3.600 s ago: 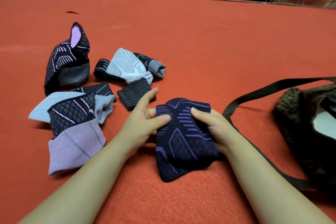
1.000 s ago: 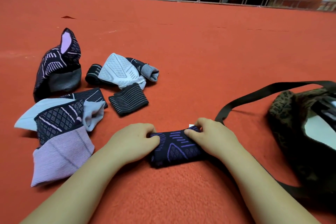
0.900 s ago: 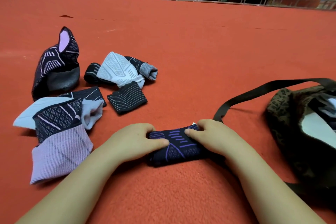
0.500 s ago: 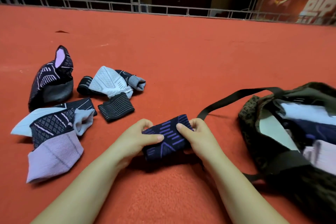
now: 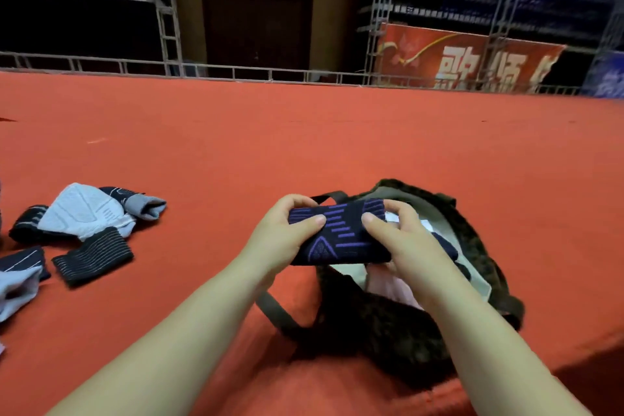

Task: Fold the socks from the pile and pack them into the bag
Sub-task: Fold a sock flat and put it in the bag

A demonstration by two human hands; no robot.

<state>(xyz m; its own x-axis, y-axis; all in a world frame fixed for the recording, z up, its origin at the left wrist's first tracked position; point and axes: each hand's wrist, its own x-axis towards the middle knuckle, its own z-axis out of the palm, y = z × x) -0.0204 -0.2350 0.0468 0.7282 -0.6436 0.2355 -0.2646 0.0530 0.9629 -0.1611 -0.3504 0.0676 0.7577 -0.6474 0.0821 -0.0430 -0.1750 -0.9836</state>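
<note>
A person sits at a red carpeted surface (image 5: 304, 145), both forearms reaching forward. The left hand (image 5: 283, 236) and right hand (image 5: 401, 240) each pinch one end of a folded navy sock with purple stripes (image 5: 337, 233), thumbs on top, fingers beneath, holding it level in the air just above the open mouth of a dark patterned bag (image 5: 388, 324) on the right. Light and dark folded fabric shows inside. Unfolded socks, including a white and grey sock (image 5: 84, 213), lie well apart to the left. To pack it well, the hands should probably keep the fold pressed shut, lower the sock flat onto those inside, and only then let go.
</note>
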